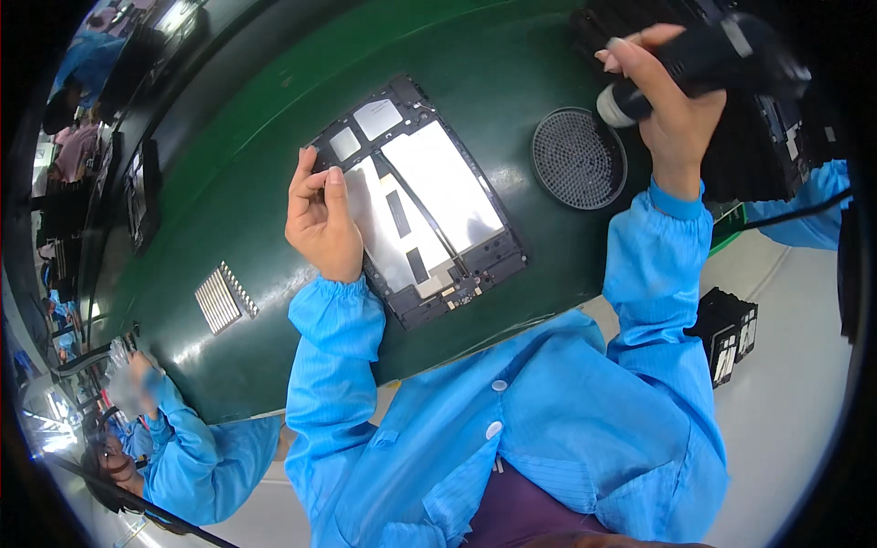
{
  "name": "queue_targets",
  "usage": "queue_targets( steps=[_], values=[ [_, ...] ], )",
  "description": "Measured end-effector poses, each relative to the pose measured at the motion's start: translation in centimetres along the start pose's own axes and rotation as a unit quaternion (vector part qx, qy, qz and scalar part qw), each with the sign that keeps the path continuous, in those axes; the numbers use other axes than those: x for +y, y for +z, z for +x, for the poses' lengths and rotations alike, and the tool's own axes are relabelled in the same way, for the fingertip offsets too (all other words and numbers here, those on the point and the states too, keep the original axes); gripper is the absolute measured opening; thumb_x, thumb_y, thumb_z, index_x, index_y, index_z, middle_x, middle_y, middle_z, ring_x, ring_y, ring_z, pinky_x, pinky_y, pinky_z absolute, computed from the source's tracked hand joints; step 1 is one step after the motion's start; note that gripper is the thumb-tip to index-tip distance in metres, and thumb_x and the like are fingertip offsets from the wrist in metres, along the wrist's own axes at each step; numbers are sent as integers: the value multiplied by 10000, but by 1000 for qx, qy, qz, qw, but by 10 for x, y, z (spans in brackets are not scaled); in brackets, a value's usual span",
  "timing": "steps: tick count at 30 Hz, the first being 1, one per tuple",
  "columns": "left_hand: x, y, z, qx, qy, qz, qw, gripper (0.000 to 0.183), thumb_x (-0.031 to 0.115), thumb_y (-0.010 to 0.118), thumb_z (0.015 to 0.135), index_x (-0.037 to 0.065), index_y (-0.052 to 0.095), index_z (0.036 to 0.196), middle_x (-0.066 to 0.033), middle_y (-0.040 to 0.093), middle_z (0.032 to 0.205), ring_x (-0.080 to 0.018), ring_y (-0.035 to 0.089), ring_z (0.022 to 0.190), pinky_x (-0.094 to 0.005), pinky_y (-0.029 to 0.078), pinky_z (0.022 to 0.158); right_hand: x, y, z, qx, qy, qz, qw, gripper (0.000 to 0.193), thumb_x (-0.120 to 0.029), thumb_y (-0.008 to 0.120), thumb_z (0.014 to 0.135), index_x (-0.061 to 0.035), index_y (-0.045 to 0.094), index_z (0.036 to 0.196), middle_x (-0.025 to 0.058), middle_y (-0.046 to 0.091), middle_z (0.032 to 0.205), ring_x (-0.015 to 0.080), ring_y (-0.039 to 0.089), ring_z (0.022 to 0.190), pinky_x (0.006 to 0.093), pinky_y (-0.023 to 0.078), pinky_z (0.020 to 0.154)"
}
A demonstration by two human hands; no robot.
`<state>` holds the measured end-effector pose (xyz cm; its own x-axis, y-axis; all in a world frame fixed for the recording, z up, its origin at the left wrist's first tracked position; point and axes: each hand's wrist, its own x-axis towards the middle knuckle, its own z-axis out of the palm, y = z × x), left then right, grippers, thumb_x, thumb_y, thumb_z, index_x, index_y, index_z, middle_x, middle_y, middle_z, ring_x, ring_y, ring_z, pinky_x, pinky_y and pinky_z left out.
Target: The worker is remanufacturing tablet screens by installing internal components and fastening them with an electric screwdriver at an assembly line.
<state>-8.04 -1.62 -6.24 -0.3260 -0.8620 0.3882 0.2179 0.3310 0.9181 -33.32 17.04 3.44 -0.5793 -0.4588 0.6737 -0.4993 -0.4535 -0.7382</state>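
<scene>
A tablet without its back cover (443, 187) lies at a slant on the green table (484, 87). Its inside shows shiny silver panels, dark strips and a small circuit board near the lower end. My left hand (327, 224) is at its upper left edge, thumb over the frame and fingers bent beside it. Up at the right, my right hand (678, 123) grips a black cylindrical hand tool (717, 59) with a pale end, its far part blurred. Below that pale end stands a round dark dish with a grid of small holes (578, 160).
A small ribbed metallic piece (219, 300) lies on the table to the left. Stacked black parts (754, 151) crowd the right side, with more black parts (726, 333) below the table edge. Another person in blue (201, 461) works at the lower left; a blue sleeve (808, 210) shows far right.
</scene>
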Motion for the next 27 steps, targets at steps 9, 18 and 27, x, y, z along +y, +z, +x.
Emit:
queue_targets(
  steps=[9, 18, 27],
  values=[
    [4, 39, -8, -47, -7, 8, 999, 46, 3, 611, 818, -17, 585, 849, -185, 518, 1216, -324, 340, 1278, -401, 287, 1025, 13, 11, -18, 40, 66, 64, 995, 263, 9, 682, 747, 17, 555, 978, 59, 563, 630, 152, 561, 510, 291, 473, 504],
    [5, 46, -13, -77, 1, 37, 996, 54, 9, 629, 802, -2, 582, 826, -174, 565, 1144, -340, 367, 1260, -413, 296, 1018, 22, 18, -17, 32, 72, 24, 997, 241, -17, 711, 736, 10, 575, 934, 60, 575, 622, 147, 562, 495, 276, 469, 486],
    [9, 46, -20, -85, 6, 73, 994, 45, -6, 609, 814, -7, 581, 850, -167, 573, 1128, -329, 382, 1251, -391, 328, 1001, 25, 17, -19, 8, 65, 8, 998, 219, -38, 719, 737, -15, 583, 907, 60, 584, 628, 148, 565, 485, 272, 473, 486]
  ],
)
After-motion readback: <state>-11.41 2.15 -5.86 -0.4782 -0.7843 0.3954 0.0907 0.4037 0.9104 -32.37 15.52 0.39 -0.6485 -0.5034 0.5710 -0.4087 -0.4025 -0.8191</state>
